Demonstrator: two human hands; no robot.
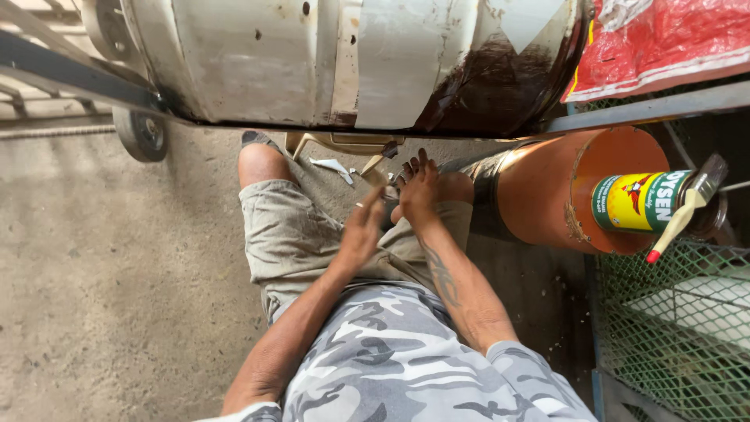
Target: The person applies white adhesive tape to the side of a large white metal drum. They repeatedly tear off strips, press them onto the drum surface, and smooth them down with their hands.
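- Above and beyond both your hands lies a big white tank (312,62) on its side, scuffed, with a dark brown stained patch toward its right end.
- Under your hands and off to the left spreads the grey concrete floor (101,297).
- To the right of your right hand lies an orange drum (547,195) on its side, its round end facing you.
- Lower right of your right arm is a green wire mesh panel (672,312).
- Up and to the right, well apart from your hands, sits a red sack (664,39) on a shelf edge.
- A paint can (637,202) with a green and yellow label stands in front of the drum's end, well to the right of your right hand.
- A paintbrush (687,205) with a pale handle and red tip rests across that can.
- Far left of your left hand, a small wheel (141,134) shows under the tank.
- Your right hand (419,187) is open, fingers spread, resting on your bare foot (449,187); it grips nothing.
- Your left hand (363,230) is open and flat over your thigh, just beside the right hand, the two not joined; it looks blurred and holds nothing.
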